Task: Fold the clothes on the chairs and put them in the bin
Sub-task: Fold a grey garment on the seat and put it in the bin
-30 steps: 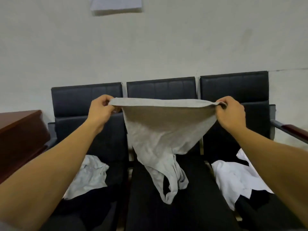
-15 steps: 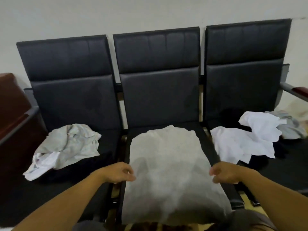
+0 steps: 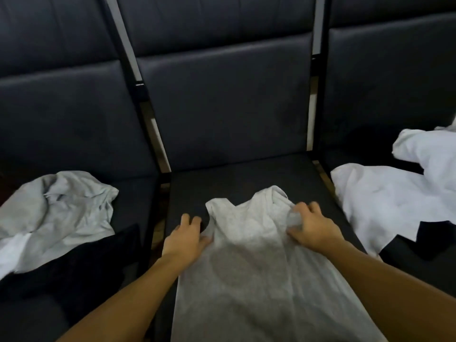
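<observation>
A light grey tank top (image 3: 256,262) lies flat on the seat of the middle black chair (image 3: 222,176), straps pointing toward the backrest. My left hand (image 3: 186,239) rests at the top's left armhole edge, thumb on the fabric and fingers on the seat. My right hand (image 3: 312,229) grips a bunched piece of the right strap area. A crumpled grey garment (image 3: 61,213) with white and black cloth under it sits on the left chair. White clothes (image 3: 394,201) lie on the right chair. No bin is in view.
The three black chairs stand side by side with narrow gaps between the seats. A black garment (image 3: 81,265) lies at the front of the left seat. Dark cloth (image 3: 434,235) shows under the white clothes at right.
The tank top went from held up in the air to laid flat on the middle seat. My hands moved from its hem sides to the strap end, and my view has dropped closer.
</observation>
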Available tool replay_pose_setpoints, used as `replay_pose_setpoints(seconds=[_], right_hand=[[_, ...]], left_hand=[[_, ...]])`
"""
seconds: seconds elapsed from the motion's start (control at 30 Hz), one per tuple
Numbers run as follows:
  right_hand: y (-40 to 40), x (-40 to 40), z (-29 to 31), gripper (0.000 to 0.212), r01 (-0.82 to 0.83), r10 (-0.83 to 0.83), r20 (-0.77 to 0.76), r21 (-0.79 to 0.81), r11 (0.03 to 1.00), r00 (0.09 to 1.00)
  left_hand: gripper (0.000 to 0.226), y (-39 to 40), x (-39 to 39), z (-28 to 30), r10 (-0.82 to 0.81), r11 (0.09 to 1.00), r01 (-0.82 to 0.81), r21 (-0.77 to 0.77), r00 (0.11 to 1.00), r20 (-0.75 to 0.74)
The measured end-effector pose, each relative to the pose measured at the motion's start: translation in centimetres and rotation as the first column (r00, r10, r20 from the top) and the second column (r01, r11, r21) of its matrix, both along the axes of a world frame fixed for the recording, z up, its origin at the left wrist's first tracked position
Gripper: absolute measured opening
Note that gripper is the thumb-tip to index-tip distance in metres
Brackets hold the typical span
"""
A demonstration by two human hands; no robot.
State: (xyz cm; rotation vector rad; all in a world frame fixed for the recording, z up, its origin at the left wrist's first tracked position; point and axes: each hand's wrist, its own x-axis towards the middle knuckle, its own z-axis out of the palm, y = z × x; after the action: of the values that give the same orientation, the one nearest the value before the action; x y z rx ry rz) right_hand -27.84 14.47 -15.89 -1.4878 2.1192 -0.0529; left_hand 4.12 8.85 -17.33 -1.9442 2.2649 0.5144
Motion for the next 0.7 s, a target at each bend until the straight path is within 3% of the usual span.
replay_pose_setpoints(seconds=[0.07,0.1,0.17,0.27,0.37,0.43,0.47,0.53,0.63,0.7], right_hand=[[-0.5,-0.3,-0.5,0.078,0.081,-0.081,0.086,0.000,0.997,0.993],[-0.4,-0.3,-0.4,0.078,0.084,-0.085,0.097,0.011,0.996,0.992],[0.0,-0.4,-0.6,0.068,0.031,-0.032,0.090,0.019,0.999,0.995],[1.3,-0.4,-0.8,0.056,-0.085,0.086,0.114,-0.012,0.996,0.990],[2.3,-0.2,-0.5,0.030,-0.194,0.194,0.000,-0.020,0.981,0.981],[2.0,0.0,0.2,0.020,-0.171,0.169,-0.051,-0.040,0.985,0.984],[1.5,0.0,1.1,0.016,-0.135,0.131,-0.060,-0.058,0.989,0.990],[0.0,-0.2,3.2,0.013,-0.066,0.061,-0.051,-0.102,0.993,0.997],[-3.6,-0.9,8.2,0.016,0.079,-0.071,0.035,-0.315,0.946,0.997],[-5.9,-1.2,13.1,0.017,0.213,-0.143,0.178,-0.485,0.848,0.974]], left_hand=[[0.047,0.4,0.0,-0.5,-0.037,0.996,0.038,-0.078,0.999,0.018],[0.044,0.7,0.1,-0.6,-0.060,0.990,0.062,-0.128,0.998,0.018],[0.047,1.5,0.6,-1.3,-0.112,0.977,0.109,-0.183,0.994,-0.002],[0.054,2.3,1.7,-1.8,-0.205,0.969,0.198,-0.145,0.978,-0.029],[0.038,2.6,1.2,-1.1,-0.263,0.955,0.266,-0.128,0.964,0.044],[0.029,2.1,0.7,0.3,-0.225,0.971,0.229,-0.075,0.973,0.053],[0.024,1.2,0.4,1.6,-0.175,0.984,0.175,-0.035,0.984,-0.012],[0.018,-1.0,0.2,4.5,-0.037,0.997,0.054,0.055,0.958,-0.283],[0.014,-5.3,0.1,11.0,0.082,0.995,-0.101,-0.001,0.816,-0.573],[0.016,-7.9,0.1,16.8,0.096,0.985,-0.169,-0.030,0.682,-0.725]])
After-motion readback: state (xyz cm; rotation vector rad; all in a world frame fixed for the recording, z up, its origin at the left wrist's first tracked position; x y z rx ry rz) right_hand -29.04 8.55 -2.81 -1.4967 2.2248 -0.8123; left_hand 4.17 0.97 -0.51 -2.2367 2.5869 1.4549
